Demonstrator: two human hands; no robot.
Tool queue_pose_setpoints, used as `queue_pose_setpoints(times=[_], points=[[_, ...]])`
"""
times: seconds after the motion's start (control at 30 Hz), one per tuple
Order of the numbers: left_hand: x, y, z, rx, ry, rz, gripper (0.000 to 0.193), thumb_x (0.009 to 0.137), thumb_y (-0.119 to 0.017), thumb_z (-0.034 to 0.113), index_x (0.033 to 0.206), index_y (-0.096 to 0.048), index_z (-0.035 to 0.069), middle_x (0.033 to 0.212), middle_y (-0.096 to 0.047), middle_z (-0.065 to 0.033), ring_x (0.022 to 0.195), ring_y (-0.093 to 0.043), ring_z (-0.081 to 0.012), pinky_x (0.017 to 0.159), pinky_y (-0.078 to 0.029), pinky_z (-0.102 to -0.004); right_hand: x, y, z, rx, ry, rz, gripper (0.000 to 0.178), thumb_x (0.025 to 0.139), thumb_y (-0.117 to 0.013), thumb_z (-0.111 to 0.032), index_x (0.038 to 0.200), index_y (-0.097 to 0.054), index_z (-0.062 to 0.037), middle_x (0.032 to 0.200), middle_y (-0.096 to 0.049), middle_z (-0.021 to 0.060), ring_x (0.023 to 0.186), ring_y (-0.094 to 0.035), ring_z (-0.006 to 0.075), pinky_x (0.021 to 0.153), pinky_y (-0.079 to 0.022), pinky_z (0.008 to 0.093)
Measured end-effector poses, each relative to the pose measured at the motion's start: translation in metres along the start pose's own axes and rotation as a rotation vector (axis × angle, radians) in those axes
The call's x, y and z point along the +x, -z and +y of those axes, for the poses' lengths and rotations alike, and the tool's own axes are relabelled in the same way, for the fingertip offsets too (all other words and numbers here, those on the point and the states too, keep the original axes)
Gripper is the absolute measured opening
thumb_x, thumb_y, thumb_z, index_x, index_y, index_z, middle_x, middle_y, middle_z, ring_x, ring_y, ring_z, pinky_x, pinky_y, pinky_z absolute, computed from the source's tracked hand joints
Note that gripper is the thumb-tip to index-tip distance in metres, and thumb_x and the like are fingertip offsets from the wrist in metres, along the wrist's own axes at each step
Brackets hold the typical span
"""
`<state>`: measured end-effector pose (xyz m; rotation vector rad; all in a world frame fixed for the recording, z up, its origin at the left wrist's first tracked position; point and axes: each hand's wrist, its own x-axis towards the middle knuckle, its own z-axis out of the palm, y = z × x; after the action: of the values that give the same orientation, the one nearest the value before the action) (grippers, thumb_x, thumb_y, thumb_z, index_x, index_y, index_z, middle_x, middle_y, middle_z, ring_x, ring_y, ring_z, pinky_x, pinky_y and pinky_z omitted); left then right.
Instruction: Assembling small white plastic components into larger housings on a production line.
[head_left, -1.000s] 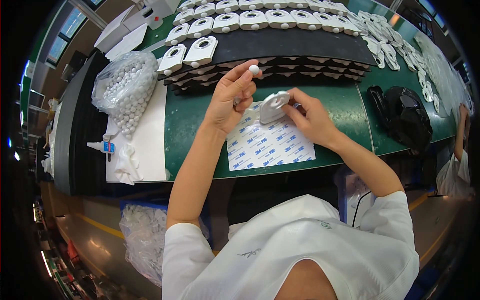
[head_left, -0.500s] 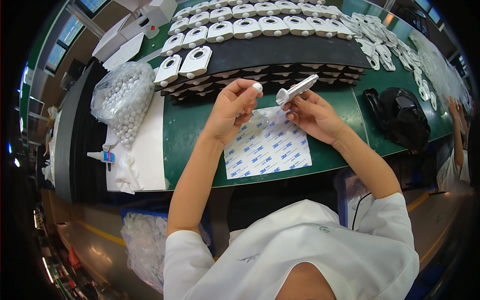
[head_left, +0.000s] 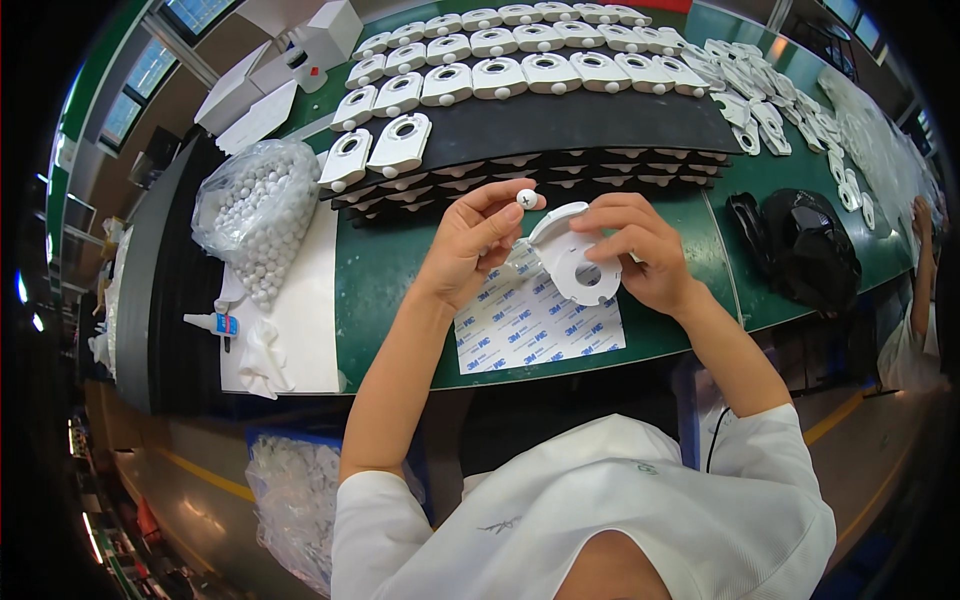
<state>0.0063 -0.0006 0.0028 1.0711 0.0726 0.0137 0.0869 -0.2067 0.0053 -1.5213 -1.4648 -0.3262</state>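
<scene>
Between thumb and forefinger, my left hand (head_left: 470, 240) pinches a small round white cap (head_left: 527, 199) with a dark cross-shaped mark facing up. My right hand (head_left: 645, 250) grips a white plastic housing (head_left: 578, 268) by its upper right side. A large round hole and a raised curved lip show on this housing. The cap is held just left of the lip, apart from it. Beneath both hands lies a white sheet with a blue printed pattern (head_left: 535, 330).
Rows of finished-looking white housings (head_left: 500, 75) stand on stacked black foam boards (head_left: 600, 125). At left are a bag of white balls (head_left: 255, 215), a small glue bottle (head_left: 212, 323) and a crumpled cloth (head_left: 262, 360). A black bag (head_left: 810, 240) and loose white parts (head_left: 770, 95) lie at right.
My right hand has turned the housing from edge-on to face-up, showing its hole. My left hand has shifted slightly right and down, and the cap now shows its cross mark.
</scene>
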Motion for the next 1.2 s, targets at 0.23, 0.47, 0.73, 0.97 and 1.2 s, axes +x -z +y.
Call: queue_pose_setpoints(times=[0.23, 0.47, 0.73, 0.97, 1.2], points=[[-0.001, -0.004, -0.002, 0.08, -0.004, -0.015, 0.027, 0.078, -0.067, 0.013, 0.103, -0.059, 0.006, 0.085, -0.062, -0.0006, 0.056, -0.042, -0.0002, 0.042, -0.026, -0.0147, -0.005, -0.008, 0.003, 0.272, -0.162, 0.096, 0.025, 0.067, -0.06, 0.012, 0.081, -0.054, -0.0074, 0.103, -0.06, 0.011, 0.097, -0.055, 0.0237, 0.081, -0.046, 0.0334], [-0.002, -0.011, -0.002, 0.175, 0.008, 0.016, 0.025, 0.074, -0.07, 0.01, 0.096, -0.059, 0.006, 0.078, -0.059, 0.0014, 0.057, -0.043, -0.0005, 0.043, -0.027, -0.0148, -0.008, -0.015, 0.009, 1.071, -0.773, 0.267, 0.019, 0.09, -0.048, -0.008, 0.109, -0.044, -0.0081, 0.103, -0.057, 0.0095, 0.093, -0.057, 0.0175, 0.084, -0.045, 0.0319], [-0.003, -0.013, -0.002, 0.236, 0.036, 0.05, 0.021, 0.073, -0.071, 0.011, 0.09, -0.061, 0.006, 0.075, -0.059, 0.0014, 0.057, -0.044, -0.0009, 0.044, -0.027, -0.015, -0.011, -0.017, 0.012, 1.107, -0.782, 0.239, 0.024, 0.091, -0.047, -0.009, 0.114, -0.042, -0.0101, 0.103, -0.057, 0.0077, 0.094, -0.057, 0.0168, 0.083, -0.045, 0.0314], [-0.002, -0.016, -0.004, 0.374, -0.094, 0.057, 0.022, 0.064, -0.078, 0.011, 0.079, -0.063, 0.006, 0.067, -0.057, 0.0023, 0.053, -0.043, -0.0008, 0.045, -0.029, -0.0156, -0.007, -0.016, 0.007, 1.162, -0.894, 0.188, 0.031, 0.09, -0.049, -0.008, 0.119, -0.039, -0.0075, 0.098, -0.057, 0.0068, 0.084, -0.055, 0.013, 0.075, -0.045, 0.0271], [-0.007, -0.011, -0.011, 0.787, -0.571, 0.054, 0.038, 0.051, -0.087, 0.024, 0.064, -0.056, 0.006, 0.056, -0.048, 0.0045, 0.048, -0.038, -0.0025, 0.043, -0.029, -0.0169, 0.012, -0.005, 0.003, 0.873, -0.726, -0.01, 0.035, 0.086, -0.053, -0.008, 0.119, -0.042, -0.0029, 0.093, -0.055, 0.0024, 0.076, -0.051, 0.0078, 0.065, -0.042, 0.0237]])
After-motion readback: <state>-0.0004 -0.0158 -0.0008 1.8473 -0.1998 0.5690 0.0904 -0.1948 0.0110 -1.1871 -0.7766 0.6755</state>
